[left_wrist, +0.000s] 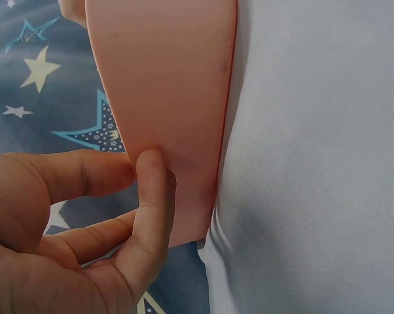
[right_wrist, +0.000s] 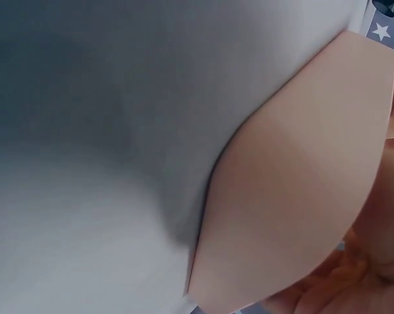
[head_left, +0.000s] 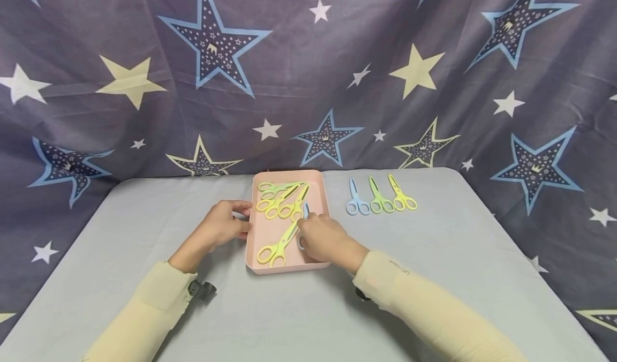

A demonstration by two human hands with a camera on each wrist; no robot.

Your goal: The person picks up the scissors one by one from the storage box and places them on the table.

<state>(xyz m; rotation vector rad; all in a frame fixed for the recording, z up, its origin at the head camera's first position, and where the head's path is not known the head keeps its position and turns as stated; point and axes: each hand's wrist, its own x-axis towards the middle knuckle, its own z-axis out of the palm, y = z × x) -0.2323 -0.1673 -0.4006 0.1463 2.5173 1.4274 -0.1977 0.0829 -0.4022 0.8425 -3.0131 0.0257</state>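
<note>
My left hand (head_left: 223, 227) holds the left side of a shallow pink tray (head_left: 260, 177). In the left wrist view, its thumb lies against the tray's outer wall (left_wrist: 167, 78) and the index finger meets the rim. Inside the tray my right hand (head_left: 328, 239) grips blue scissors (head_left: 306, 210), mostly covered by the fingers. Yellow scissors (head_left: 278, 250) lie just left of that hand. Farther back in the tray are green scissors (head_left: 270, 189) and more yellow scissors (head_left: 273, 210), partly overlapping. The tray wall (right_wrist: 295, 170) hides the right fingertips in the right wrist view.
Right of the tray, blue scissors (head_left: 355, 201), green scissors (head_left: 378, 198) and yellow scissors (head_left: 402, 197) lie in a row, blades pointing away. A pale grey cloth (head_left: 279, 319) covers the table. Behind it hangs a dark star-patterned curtain (head_left: 289, 46).
</note>
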